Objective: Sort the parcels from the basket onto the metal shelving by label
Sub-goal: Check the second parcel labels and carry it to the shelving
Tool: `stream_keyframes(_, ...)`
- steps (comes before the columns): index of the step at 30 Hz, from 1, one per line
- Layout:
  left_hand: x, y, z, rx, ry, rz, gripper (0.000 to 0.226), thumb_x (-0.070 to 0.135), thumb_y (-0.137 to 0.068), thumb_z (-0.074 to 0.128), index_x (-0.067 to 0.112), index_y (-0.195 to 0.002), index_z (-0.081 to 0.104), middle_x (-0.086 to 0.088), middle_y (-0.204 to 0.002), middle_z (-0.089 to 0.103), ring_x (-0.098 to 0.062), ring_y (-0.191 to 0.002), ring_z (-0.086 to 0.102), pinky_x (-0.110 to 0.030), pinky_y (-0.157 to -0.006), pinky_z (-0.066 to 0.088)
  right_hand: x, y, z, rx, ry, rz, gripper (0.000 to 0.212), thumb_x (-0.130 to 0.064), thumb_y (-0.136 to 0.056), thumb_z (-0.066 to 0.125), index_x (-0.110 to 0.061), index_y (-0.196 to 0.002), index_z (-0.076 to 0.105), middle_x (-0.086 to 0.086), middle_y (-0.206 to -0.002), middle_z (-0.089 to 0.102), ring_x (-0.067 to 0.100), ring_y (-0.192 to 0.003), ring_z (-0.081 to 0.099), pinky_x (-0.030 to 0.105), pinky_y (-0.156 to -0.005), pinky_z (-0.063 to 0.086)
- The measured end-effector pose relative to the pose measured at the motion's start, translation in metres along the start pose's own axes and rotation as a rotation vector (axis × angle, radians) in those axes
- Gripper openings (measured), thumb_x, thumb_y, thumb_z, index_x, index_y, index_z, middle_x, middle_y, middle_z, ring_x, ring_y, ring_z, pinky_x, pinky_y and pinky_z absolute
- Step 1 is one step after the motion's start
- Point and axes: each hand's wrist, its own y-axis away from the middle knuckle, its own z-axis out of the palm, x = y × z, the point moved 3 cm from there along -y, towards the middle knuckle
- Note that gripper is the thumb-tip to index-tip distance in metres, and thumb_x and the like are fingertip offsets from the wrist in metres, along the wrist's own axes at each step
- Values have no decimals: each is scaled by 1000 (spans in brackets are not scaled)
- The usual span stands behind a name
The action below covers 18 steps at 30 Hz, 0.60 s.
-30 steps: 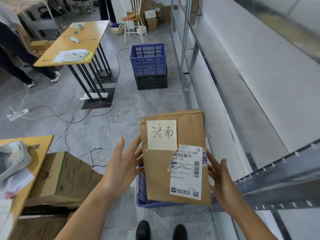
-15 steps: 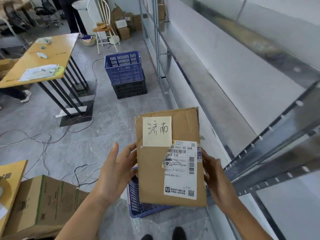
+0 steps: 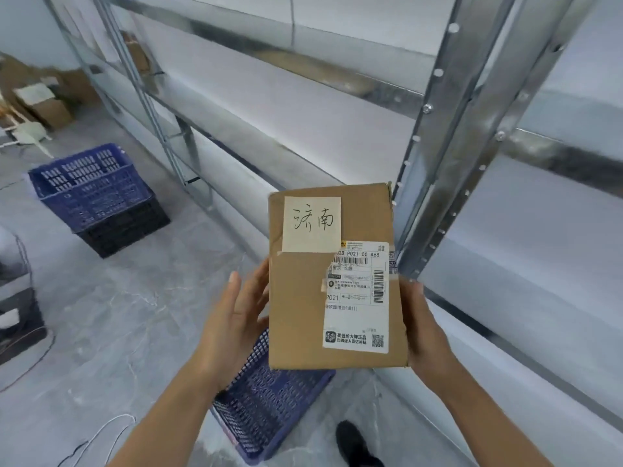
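I hold a brown cardboard parcel (image 3: 303, 318) upright in front of me, with a cream handwritten note at its top and a white printed shipping label on its right side. My left hand (image 3: 236, 318) presses flat against its left edge, fingers spread. My right hand (image 3: 424, 328) grips its right edge. Below the parcel, a blue plastic basket (image 3: 269, 409) sits on the floor. The metal shelving (image 3: 448, 153) rises just behind and to the right of the parcel, with a perforated upright post and grey shelf boards.
A blue crate stacked on a black crate (image 3: 97, 197) stands on the grey floor at the left, beside the shelving. Cardboard boxes (image 3: 43, 99) sit at the far left. Cables (image 3: 101, 433) trail over the floor. My shoe (image 3: 354, 443) is by the basket.
My view has swung right and upward toward the shelving, so the tables and boxes at the left have left the frame. The parcel stays held between both hands.
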Motion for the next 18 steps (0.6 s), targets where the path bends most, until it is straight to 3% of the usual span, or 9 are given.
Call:
stream_keyframes(2, -1, 3, 8, -80, -18, 3, 71, 67, -95, 19, 39, -158, 36, 16, -162, 45, -11, -150, 40, -43, -118, 32, -1, 26, -5, 89, 14, -36, 80, -79, -93, 32, -30, -154, 50, -4, -149, 65, 20, -141, 58, 48, -114, 49)
stream_keyframes(5, -4, 7, 30, -197, -7, 8, 71, 67, -94, 24, 36, -156, 40, 10, -161, 48, -16, -147, 45, -42, -115, 36, -5, 67, -14, 217, 11, -81, 84, -87, -86, 41, -35, -151, 53, -7, -153, 60, 20, -148, 49, 52, -120, 40)
stream_keyframes(8, -4, 11, 60, -327, -10, -3, 73, 71, -92, 35, 34, -155, 44, -10, -161, 42, -14, -135, 56, -31, -94, 45, -2, 106, -34, 350, -1, -105, 59, -65, -105, 28, -32, -145, 58, -2, -151, 63, 25, -149, 48, 56, -120, 39)
stream_keyframes(11, -9, 15, 94, -400, -59, -18, 69, 70, -95, 33, 34, -153, 47, -2, -159, 51, -19, -142, 49, -35, -99, 41, -3, 150, -55, 462, -14, -121, 64, -67, -105, 24, -31, -151, 52, -3, -156, 58, 22, -152, 45, 56, -122, 37)
stream_keyframes(15, -30, 24, 152, -522, -82, -54, 59, 50, -109, 14, 30, -150, 50, 0, -143, 65, -14, -123, 61, -27, -92, 46, -5, 213, -79, 559, -25, -172, 63, -68, -106, 23, -37, -158, 43, -4, -160, 54, 20, -151, 46, 57, -122, 35)
stream_keyframes(18, -38, 46, 205, -638, -108, -39, 56, 53, -105, 27, 28, -147, 53, 4, -133, 73, -10, -119, 65, -24, -87, 50, -5, 269, -100, 655, -38, -236, 73, -75, -98, 29, -37, -159, 40, -5, -161, 53, 19, -152, 45, 56, -125, 31)
